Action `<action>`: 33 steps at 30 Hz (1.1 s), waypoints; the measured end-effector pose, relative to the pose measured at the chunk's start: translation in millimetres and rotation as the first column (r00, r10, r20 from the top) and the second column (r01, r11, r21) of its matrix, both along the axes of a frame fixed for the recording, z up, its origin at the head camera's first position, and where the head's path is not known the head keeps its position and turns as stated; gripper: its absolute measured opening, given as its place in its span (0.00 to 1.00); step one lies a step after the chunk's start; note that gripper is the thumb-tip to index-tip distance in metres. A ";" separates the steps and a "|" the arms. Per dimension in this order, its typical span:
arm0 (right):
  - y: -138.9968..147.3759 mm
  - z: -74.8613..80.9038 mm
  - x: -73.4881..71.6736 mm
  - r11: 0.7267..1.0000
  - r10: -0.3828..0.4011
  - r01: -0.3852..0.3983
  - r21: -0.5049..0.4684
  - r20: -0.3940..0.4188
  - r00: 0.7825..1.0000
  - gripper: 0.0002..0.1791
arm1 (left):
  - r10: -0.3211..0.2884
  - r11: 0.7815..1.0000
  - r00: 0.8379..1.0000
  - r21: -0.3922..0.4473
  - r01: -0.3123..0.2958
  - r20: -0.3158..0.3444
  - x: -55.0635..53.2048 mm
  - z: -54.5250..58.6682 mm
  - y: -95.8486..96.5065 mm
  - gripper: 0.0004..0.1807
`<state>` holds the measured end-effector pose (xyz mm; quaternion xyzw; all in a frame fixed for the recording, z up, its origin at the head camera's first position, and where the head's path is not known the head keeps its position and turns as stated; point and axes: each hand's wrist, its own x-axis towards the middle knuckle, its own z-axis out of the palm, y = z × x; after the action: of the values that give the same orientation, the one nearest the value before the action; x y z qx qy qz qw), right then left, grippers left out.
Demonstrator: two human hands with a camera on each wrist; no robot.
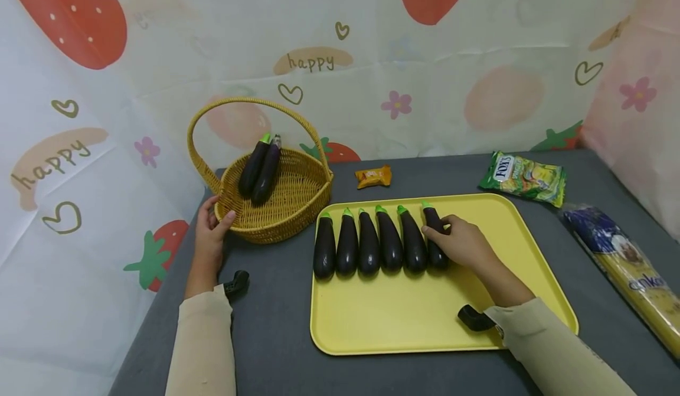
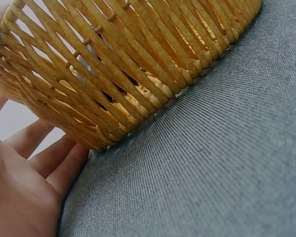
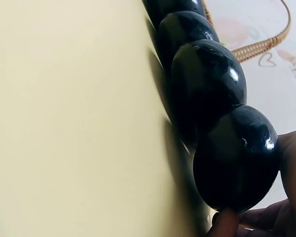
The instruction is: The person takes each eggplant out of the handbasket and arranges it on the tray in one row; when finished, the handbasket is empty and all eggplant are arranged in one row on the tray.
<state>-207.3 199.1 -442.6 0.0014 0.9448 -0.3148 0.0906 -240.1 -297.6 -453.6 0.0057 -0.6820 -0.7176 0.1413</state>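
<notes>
My left hand (image 1: 209, 239) holds the side of a yellow wicker basket (image 1: 297, 174). In the left wrist view its fingers (image 2: 64, 165) lie against the woven outside, low near the cloth. Two dark eggplants (image 1: 260, 172) lean inside the basket, stems up. On a yellow tray (image 1: 393, 325) several eggplants (image 1: 390, 239) lie side by side in a row, green stems away from me. My right hand (image 1: 467, 245) grips the rightmost eggplant (image 1: 438, 259), thumb on its left side. The right wrist view shows that eggplant's rounded end (image 3: 237, 158) close to its neighbour.
Behind the tray lies a small orange snack packet (image 1: 373, 176). A green candy bag (image 1: 525, 179) is at the back right, and a long yellow-and-blue package (image 1: 627, 266) lies along the right side. Grey cloth (image 1: 276, 325) covers the table, before a printed backdrop (image 1: 435, 124).
</notes>
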 end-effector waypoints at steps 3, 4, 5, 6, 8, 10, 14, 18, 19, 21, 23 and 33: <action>0.1 1.0 0.0 1.000 0.007 -0.007 0.015 0.004 1.000 0.44 | 0.000 1.000 1.000 0.002 0.000 0.000 0.0 -0.5 -0.4 0.31; -0.1 1.5 0.3 1.000 0.008 -0.008 0.016 0.007 1.000 0.45 | 0.001 1.000 1.000 0.003 -0.001 -0.002 0.1 -0.6 -0.5 0.31; -0.3 2.1 0.5 1.000 0.009 -0.009 0.016 0.010 1.000 0.45 | -0.001 1.000 1.000 0.005 0.001 -0.005 0.1 -0.6 -0.8 0.31; -0.7 2.7 0.8 1.000 0.008 -0.008 0.012 0.014 1.000 0.45 | 0.002 1.000 1.000 0.006 -0.002 -0.007 0.2 -0.5 -1.0 0.31; -1.3 3.8 1.4 1.000 0.011 -0.012 0.005 0.017 1.000 0.46 | 0.004 1.000 1.000 0.009 -0.004 -0.011 0.2 -0.3 -1.9 0.31; -1.9 5.4 2.1 1.000 0.015 -0.015 -0.002 0.019 1.000 0.46 | 0.008 1.000 1.000 0.008 -0.008 -0.011 0.5 0.1 -2.4 0.31; -0.5 10.3 2.0 1.000 0.026 -0.026 0.007 0.023 0.999 0.46 | 0.015 1.000 1.000 -0.001 -0.015 -0.005 0.7 0.9 -2.7 0.31; 3.8 20.5 -1.4 0.999 0.041 -0.041 0.011 0.021 0.999 0.45 | 0.013 1.000 1.000 -0.003 -0.013 -0.008 0.1 1.3 -2.7 0.31; 4.4 24.1 -2.7 0.999 0.044 -0.044 0.007 0.020 0.999 0.44 | 0.012 1.000 1.000 -0.003 -0.012 -0.009 -0.1 1.3 -2.8 0.31; 3.8 31.7 -6.8 0.998 0.056 -0.056 0.001 0.006 0.998 0.43 | 0.011 1.000 1.000 0.000 -0.011 -0.009 -0.6 1.1 -3.0 0.32; -0.5 40.6 -12.5 0.997 0.074 -0.074 -0.005 -0.011 0.997 0.42 | 0.011 1.000 1.000 0.002 -0.011 -0.007 -1.0 1.0 -3.1 0.32; -91.8 68.6 -54.0 0.969 0.242 -0.245 -0.017 -0.119 0.963 0.32 | 0.003 1.000 1.000 0.013 -0.003 0.008 -3.6 -3.0 -3.9 0.30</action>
<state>-261.3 107.3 -373.9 -0.1345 0.9364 -0.3157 0.0734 -243.7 -301.5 -456.6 0.0104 -0.6777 -0.7219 0.1397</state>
